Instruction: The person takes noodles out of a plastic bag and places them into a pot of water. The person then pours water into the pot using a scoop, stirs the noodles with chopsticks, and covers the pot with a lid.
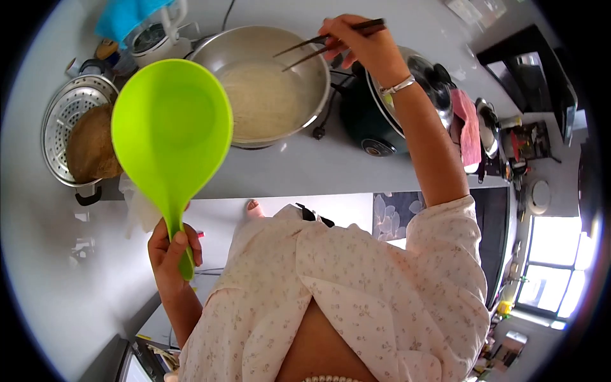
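My left hand [175,251] is wrapped round the handle of a big lime-green scoop [172,121], its wide bowl raised in front of the counter. Dark chopsticks [312,48] are gripped in my right hand [356,41], their tips apart above a wide metal pan [261,39]. Pale, cloudy contents [264,99], perhaps noodles in liquid, lie in the pan; I cannot make out which. The scoop hides part of the pan's left rim. To the right of the pan, a dark green cooker [366,118] with a glass lid sits partly behind my right forearm.
At the left, a steamer basket [79,105] holds a brown, rounded thing [92,143]. A white appliance [162,48] and a blue cloth [118,19] are at the back left. A pink cloth [468,127] lies right of the cooker. The counter edge [305,192] runs before my body.
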`<action>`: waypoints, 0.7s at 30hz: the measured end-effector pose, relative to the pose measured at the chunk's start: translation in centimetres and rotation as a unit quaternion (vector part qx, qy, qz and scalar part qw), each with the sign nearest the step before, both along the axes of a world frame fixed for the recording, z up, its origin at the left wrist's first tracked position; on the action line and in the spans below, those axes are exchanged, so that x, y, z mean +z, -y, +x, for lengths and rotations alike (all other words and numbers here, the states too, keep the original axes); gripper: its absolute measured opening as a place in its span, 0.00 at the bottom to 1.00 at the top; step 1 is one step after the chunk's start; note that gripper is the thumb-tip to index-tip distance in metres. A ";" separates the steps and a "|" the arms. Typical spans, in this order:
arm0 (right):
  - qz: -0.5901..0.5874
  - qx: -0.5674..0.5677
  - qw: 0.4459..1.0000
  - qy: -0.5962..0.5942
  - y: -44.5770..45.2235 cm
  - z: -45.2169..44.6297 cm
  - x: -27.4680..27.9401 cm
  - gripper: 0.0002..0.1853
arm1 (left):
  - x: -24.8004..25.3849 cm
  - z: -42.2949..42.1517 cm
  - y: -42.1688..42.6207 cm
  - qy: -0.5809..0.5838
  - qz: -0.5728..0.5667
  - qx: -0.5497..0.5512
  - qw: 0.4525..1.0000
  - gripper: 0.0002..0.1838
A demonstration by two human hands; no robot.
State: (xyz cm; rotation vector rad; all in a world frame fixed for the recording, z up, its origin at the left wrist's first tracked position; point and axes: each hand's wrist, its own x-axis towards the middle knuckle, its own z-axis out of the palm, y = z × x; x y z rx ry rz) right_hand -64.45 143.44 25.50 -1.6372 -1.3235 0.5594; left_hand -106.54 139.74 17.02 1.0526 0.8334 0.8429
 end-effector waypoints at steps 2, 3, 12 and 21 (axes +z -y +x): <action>0.032 -0.034 0.997 -0.055 2.2 1.7 -0.1 0.13 | 0.6 1.5 1.1 -0.010 -0.022 -0.060 0.998 0.28; 0.023 -0.056 0.996 -0.060 3.4 3.0 -1.0 0.14 | 1.0 1.9 1.3 0.000 -0.048 -0.106 0.993 0.24; 0.180 -0.144 0.964 -0.128 12.1 7.3 4.2 0.16 | -1.2 9.4 4.3 -0.094 -0.151 -0.363 0.915 0.18; 0.292 -0.169 0.925 0.176 16.1 14.2 7.9 0.13 | -7.6 14.0 6.3 -0.169 -0.157 -0.437 0.869 0.12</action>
